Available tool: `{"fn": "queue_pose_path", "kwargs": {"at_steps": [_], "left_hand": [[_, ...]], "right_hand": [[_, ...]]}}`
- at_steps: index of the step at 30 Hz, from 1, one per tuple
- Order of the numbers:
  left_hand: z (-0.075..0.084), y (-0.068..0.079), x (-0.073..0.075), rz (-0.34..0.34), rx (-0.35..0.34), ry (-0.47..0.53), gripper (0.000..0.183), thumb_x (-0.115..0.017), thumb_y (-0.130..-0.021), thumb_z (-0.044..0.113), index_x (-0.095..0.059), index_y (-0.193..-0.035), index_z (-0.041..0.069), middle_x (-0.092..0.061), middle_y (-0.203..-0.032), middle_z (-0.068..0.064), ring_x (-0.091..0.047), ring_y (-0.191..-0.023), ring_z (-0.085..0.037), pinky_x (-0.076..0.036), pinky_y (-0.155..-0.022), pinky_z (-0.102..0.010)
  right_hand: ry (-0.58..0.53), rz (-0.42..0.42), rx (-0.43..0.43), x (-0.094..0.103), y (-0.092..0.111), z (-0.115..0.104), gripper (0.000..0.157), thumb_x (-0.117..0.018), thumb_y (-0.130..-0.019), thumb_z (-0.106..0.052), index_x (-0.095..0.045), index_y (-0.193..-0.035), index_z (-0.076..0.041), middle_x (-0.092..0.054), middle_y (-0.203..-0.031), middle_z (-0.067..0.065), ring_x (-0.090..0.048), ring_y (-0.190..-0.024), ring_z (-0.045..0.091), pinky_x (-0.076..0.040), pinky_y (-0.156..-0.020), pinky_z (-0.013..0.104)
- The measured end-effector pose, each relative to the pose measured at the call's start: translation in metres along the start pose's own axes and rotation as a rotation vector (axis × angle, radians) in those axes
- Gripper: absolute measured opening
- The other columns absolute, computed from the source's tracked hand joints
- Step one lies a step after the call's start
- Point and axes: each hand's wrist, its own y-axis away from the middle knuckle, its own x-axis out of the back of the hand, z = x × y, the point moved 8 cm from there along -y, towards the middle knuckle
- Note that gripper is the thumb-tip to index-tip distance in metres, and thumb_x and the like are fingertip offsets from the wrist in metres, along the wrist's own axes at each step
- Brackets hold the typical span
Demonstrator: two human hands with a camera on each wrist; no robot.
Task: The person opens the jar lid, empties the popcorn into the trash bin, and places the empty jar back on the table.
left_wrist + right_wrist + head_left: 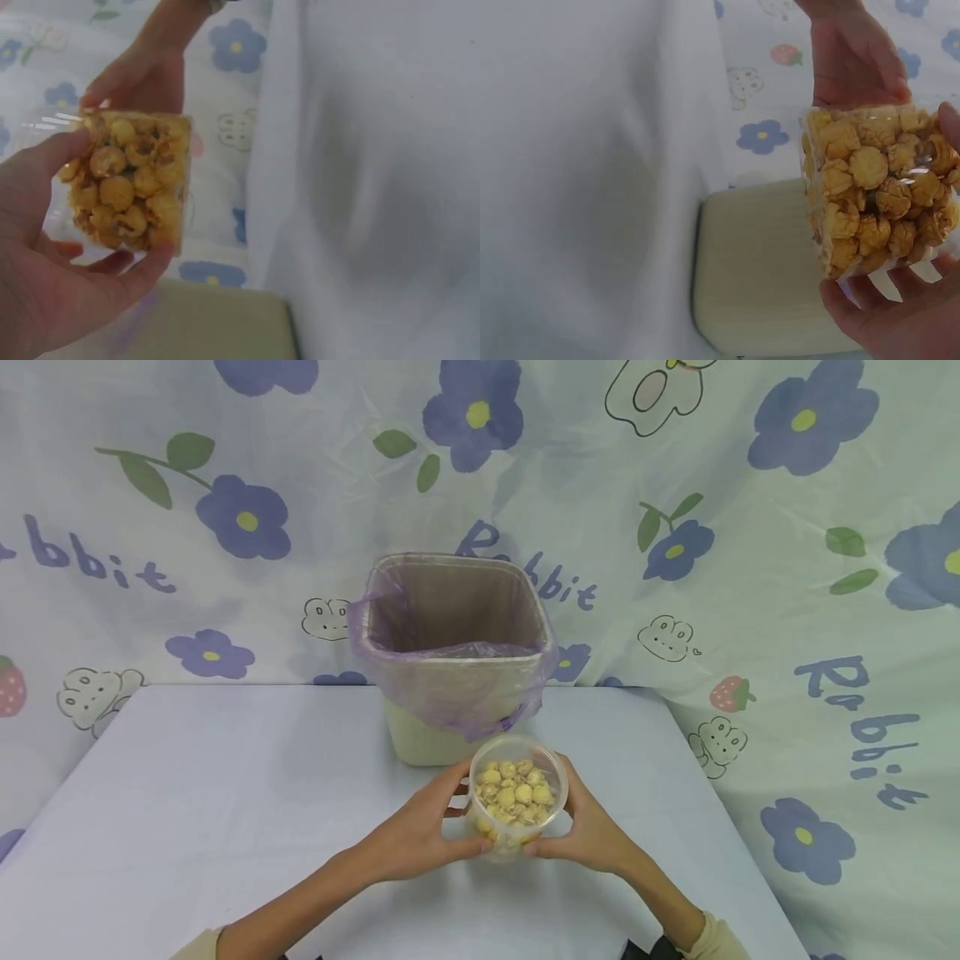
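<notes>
A clear plastic jar of caramel popcorn [513, 793] is held up off the table between both hands, its round open mouth tilted toward the head camera. On its left side the left hand [420, 831] grips it, thumb in front and fingers behind. The right hand [592, 827] grips the opposite side in the same way. Through the clear wall in the left wrist view, the popcorn [124, 180] shows packed in round golden pieces. The right wrist view shows the jar's popcorn [877, 187] close up, with fingers spread along the wall.
Behind the jar stands a cream trash bin [420, 735], lined with a thin purple bag [457, 693] folded over its rim. A white-covered table [225, 793] lies beneath. A patterned cloth [337, 460] with flowers and rabbits hangs at the back and right.
</notes>
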Motion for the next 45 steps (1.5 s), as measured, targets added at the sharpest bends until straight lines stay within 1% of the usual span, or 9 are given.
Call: {"fn": "queue_pose_path", "kwargs": {"at_steps": [7, 13, 19, 25, 32, 34, 37, 41, 45], "left_hand": [[0.024, -0.008, 0.006, -0.041, -0.017, -0.005, 0.093, -0.082, -0.085, 0.03, -0.023, -0.157, 0.025, -0.04, -0.147, 0.005, -0.048, -0.128, -0.018, -0.048, -0.098, -0.032], [0.042, -0.014, 0.014, -0.071, -0.066, -0.038, 0.09, -0.082, -0.085, 0.029, -0.027, -0.156, 0.021, -0.042, -0.147, 0.001, -0.052, -0.126, -0.023, -0.05, -0.095, -0.036], [0.048, -0.018, 0.016, -0.083, -0.08, -0.001, 0.089, -0.083, -0.084, 0.028, -0.03, -0.156, 0.021, -0.045, -0.146, 0.0, -0.054, -0.124, -0.025, -0.051, -0.093, -0.033], [0.051, -0.022, 0.018, -0.1, -0.072, -0.007, 0.092, -0.083, -0.084, 0.031, -0.027, -0.158, 0.023, -0.045, -0.146, 0.001, -0.055, -0.123, -0.025, -0.052, -0.091, -0.035], [0.06, -0.03, 0.032, -0.054, -0.086, -0.1, 0.108, -0.088, -0.077, 0.035, -0.021, -0.159, 0.012, -0.036, -0.155, -0.003, -0.037, -0.14, -0.023, -0.034, -0.11, -0.052], [0.063, -0.034, 0.036, -0.044, -0.101, -0.079, 0.11, -0.088, -0.076, 0.034, -0.019, -0.159, 0.009, -0.033, -0.157, -0.007, -0.034, -0.142, -0.025, -0.032, -0.111, -0.054], [0.068, -0.041, 0.036, -0.08, -0.141, -0.029, 0.109, -0.087, -0.076, 0.034, -0.02, -0.158, 0.01, -0.031, -0.159, -0.007, -0.032, -0.143, -0.025, -0.029, -0.112, -0.054], [0.067, -0.048, 0.032, -0.14, -0.134, 0.036, 0.106, -0.088, -0.072, 0.037, -0.027, -0.157, 0.017, -0.04, -0.152, 0.0, -0.042, -0.134, -0.022, -0.037, -0.108, -0.051], [0.065, -0.05, 0.029, -0.153, -0.151, 0.11, 0.1, -0.09, -0.07, 0.028, -0.034, -0.153, 0.02, -0.048, -0.143, 0.001, -0.049, -0.126, -0.02, -0.043, -0.102, -0.045]], "right_hand": [[-0.052, -0.008, 0.055, 0.011, -0.006, -0.015, 0.108, -0.091, -0.07, -0.011, -0.025, -0.155, -0.016, -0.037, -0.147, 0.013, -0.041, -0.133, 0.026, -0.041, -0.106, 0.036], [-0.073, -0.026, 0.089, 0.014, -0.013, -0.026, 0.117, -0.094, -0.065, -0.019, -0.022, -0.156, -0.017, -0.038, -0.148, 0.013, -0.042, -0.133, 0.028, -0.039, -0.108, 0.04], [-0.122, -0.043, 0.165, 0.014, -0.018, -0.038, 0.118, -0.091, -0.07, -0.042, -0.018, -0.158, -0.013, -0.038, -0.148, 0.019, -0.043, -0.133, 0.028, -0.039, -0.109, 0.039], [-0.171, -0.019, 0.215, 0.016, -0.023, -0.045, 0.115, -0.089, -0.073, -0.045, -0.021, -0.158, -0.009, -0.039, -0.148, 0.021, -0.045, -0.132, 0.03, -0.04, -0.108, 0.042], [-0.184, -0.004, 0.169, 0.015, -0.024, -0.043, 0.112, -0.089, -0.073, -0.042, -0.021, -0.157, -0.011, -0.038, -0.148, 0.018, -0.047, -0.131, 0.027, -0.044, -0.104, 0.041], [-0.185, -0.006, 0.16, 0.015, -0.024, -0.042, 0.111, -0.089, -0.074, -0.04, -0.022, -0.157, -0.011, -0.038, -0.148, 0.018, -0.047, -0.13, 0.027, -0.044, -0.104, 0.04], [-0.187, -0.013, 0.155, 0.014, -0.024, -0.041, 0.109, -0.089, -0.075, -0.036, -0.022, -0.156, -0.009, -0.04, -0.146, 0.019, -0.048, -0.129, 0.027, -0.045, -0.103, 0.04], [-0.169, -0.023, 0.139, 0.012, -0.025, -0.04, 0.107, -0.089, -0.074, -0.036, -0.024, -0.155, -0.008, -0.042, -0.144, 0.017, -0.05, -0.127, 0.025, -0.045, -0.103, 0.038], [-0.165, -0.035, 0.142, 0.009, -0.027, -0.041, 0.107, -0.089, -0.074, -0.036, -0.025, -0.155, -0.007, -0.043, -0.144, 0.018, -0.049, -0.128, 0.026, -0.044, -0.104, 0.038]]}}
